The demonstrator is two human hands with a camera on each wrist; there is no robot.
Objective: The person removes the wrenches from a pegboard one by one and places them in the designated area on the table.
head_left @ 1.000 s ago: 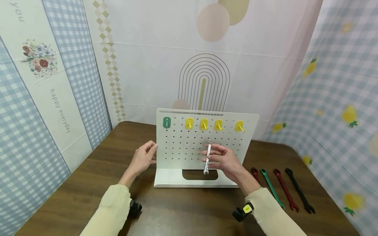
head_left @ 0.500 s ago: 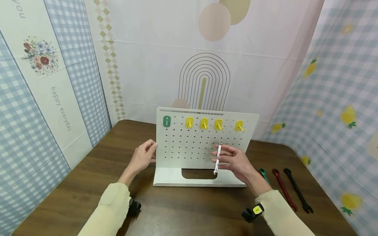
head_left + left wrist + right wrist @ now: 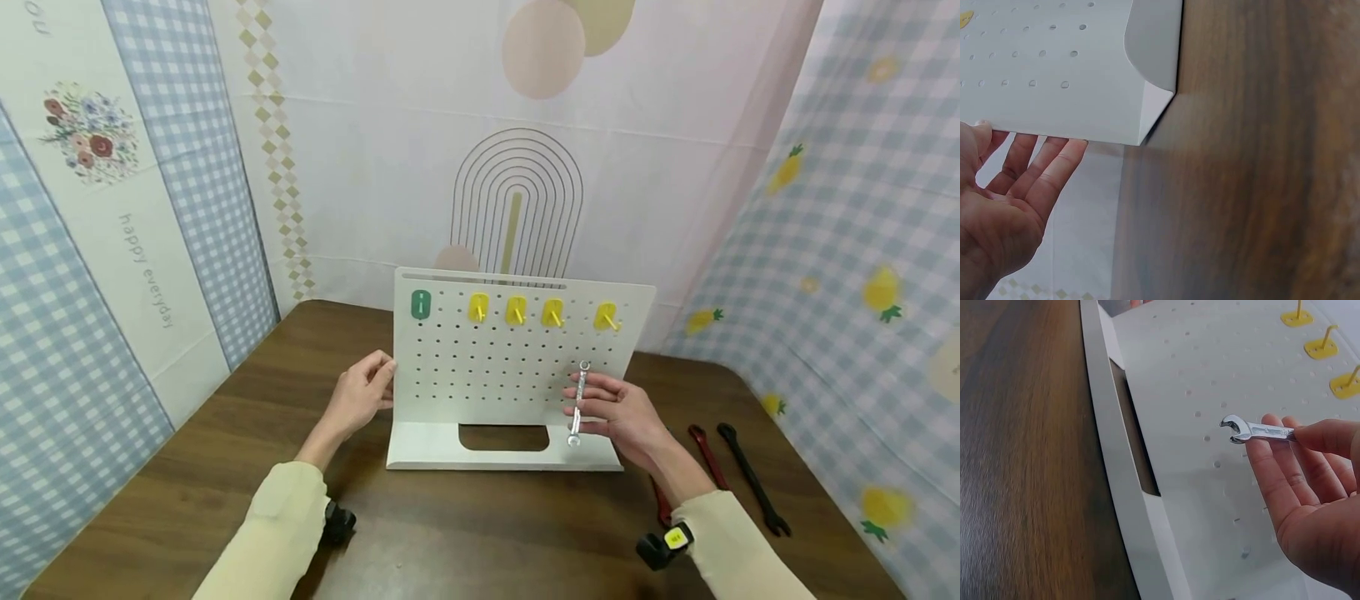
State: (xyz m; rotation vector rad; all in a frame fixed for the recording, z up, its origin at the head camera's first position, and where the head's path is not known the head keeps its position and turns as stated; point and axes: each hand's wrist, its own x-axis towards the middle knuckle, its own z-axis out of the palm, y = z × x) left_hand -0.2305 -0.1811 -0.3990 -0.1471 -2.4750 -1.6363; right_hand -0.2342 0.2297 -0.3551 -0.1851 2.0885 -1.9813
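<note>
In the head view, a white pegboard (image 3: 431, 442) stands upright on its base. My left hand (image 3: 358, 398) holds its left edge; in the left wrist view the thumb is at the front and the fingers (image 3: 1054, 175) reach behind the edge. My right hand (image 3: 630, 423) pinches a small silver combination wrench (image 3: 578, 402) between thumb and fingers, in front of the board's lower right part. The wrench stands nearly upright, ring end up; its open end (image 3: 1236, 429) shows clearly in the right wrist view. Several yellow hooks (image 3: 606, 317) and one green hook (image 3: 421, 304) line the board's upper part.
Right of the board, a red wrench (image 3: 707, 457) and a black wrench (image 3: 752, 481) lie on the brown wooden table (image 3: 465, 533). Another red wrench (image 3: 663, 504) is partly hidden by the right forearm. Patterned cloths hang behind and at both sides.
My right hand has moved right across the front of the board with the silver wrench in it, and its forearm now hides the green wrench. The left hand keeps its place.
</note>
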